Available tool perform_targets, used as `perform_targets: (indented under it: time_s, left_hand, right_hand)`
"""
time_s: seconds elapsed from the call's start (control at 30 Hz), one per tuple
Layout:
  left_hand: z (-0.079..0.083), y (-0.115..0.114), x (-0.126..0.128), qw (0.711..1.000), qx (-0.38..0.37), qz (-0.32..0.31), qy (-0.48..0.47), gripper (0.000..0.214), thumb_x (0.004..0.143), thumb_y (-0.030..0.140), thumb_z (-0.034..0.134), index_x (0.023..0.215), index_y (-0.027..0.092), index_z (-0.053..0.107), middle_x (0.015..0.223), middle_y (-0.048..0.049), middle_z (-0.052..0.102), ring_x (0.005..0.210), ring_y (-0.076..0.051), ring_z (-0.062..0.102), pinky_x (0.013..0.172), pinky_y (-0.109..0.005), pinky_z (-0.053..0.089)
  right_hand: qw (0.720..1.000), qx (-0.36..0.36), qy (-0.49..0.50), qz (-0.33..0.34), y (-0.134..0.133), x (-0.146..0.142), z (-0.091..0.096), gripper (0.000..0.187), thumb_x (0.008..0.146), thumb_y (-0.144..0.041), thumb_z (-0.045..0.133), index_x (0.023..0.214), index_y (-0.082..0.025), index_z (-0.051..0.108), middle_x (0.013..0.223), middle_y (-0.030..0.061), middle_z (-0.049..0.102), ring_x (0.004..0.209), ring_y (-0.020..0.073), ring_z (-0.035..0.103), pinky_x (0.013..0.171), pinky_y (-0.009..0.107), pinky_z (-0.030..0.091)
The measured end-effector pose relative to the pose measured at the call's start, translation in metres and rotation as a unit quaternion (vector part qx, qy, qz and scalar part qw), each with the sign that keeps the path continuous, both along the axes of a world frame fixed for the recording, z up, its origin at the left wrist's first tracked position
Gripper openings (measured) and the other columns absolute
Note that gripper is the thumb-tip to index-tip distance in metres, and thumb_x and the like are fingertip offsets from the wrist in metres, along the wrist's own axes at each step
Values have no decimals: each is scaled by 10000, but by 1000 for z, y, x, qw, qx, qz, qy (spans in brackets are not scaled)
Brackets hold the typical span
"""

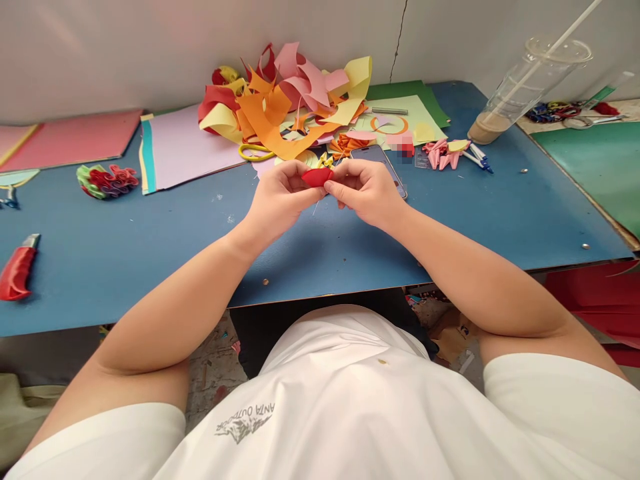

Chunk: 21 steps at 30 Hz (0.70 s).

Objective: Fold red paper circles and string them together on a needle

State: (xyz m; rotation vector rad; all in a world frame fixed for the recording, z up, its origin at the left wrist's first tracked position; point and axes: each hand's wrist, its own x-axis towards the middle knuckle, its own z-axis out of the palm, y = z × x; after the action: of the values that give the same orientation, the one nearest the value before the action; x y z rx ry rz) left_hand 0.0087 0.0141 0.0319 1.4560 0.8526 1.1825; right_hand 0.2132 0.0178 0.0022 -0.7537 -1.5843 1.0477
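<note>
Above the blue table [320,250], both of my hands pinch a small folded piece of red paper [317,177]. My left hand [283,193] has its thumb and fingers closed on the piece's left side. On the right side, my right hand [367,190] grips it between thumb and fingertips. A thin pale line, perhaps a thread or needle, hangs just below the paper. Right behind the hands lie a phone [395,175], partly covered by my right hand, and small folded yellow paper [325,161].
Curled paper offcuts [280,100] pile up against the wall, with yellow-handled scissors [256,153] beside them. A tilted plastic cup [525,93] with a straw stands back right, near pink folded pieces [443,155] and pens [479,159]. A red utility knife [19,267] and ruffled paper flowers [107,181] lie left.
</note>
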Motion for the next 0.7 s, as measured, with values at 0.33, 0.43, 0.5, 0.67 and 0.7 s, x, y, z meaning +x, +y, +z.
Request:
perform_targets:
  time_s: [0.33, 0.43, 0.5, 0.67, 0.7]
  left_hand:
    - [-3, -4, 4, 997, 46, 26, 51, 279, 673, 173, 929, 785, 221, 678, 672, 55, 664, 624, -96, 590, 555, -235, 443]
    - [-3, -5, 4, 997, 44, 15, 55, 262, 691, 205, 925, 812, 217, 693, 721, 40, 706, 660, -106, 635, 582, -236, 485]
    - [-3, -5, 3, 997, 46, 17, 62, 258, 706, 210, 927, 816, 216, 693, 742, 33, 718, 683, -112, 656, 610, -241, 519]
    - [-2, -3, 2, 993, 66, 45, 81, 244, 732, 196, 929, 817, 214, 702, 763, 20, 721, 707, -120, 657, 649, -259, 559]
    - [-2, -3, 2, 993, 68, 48, 84, 244, 732, 195, 927, 814, 215, 698, 758, 21, 715, 703, -122, 653, 644, -261, 556]
  right_hand:
    - [1000, -22, 9, -17, -2, -7, -2, 183, 904, -222, 734, 812, -267, 581, 589, -69, 575, 524, 127, 537, 538, 278, 450]
    - [999, -47, 21, -16, -3, -9, -3, 139, 867, -199, 715, 816, -263, 603, 579, -79, 570, 516, 126, 538, 539, 279, 464]
    - [998, -52, 29, -23, -3, -9, -2, 160, 882, -233, 766, 819, -256, 620, 607, -74, 589, 522, 118, 550, 532, 273, 468]
    - [996, -65, 35, -41, -2, -5, 3, 371, 895, -386, 981, 817, -233, 652, 663, -43, 664, 525, 97, 554, 480, 245, 438]
    - [996, -72, 37, -35, -2, -4, 4, 380, 884, -390, 1002, 819, -226, 666, 653, -41, 667, 520, 95, 552, 473, 240, 433]
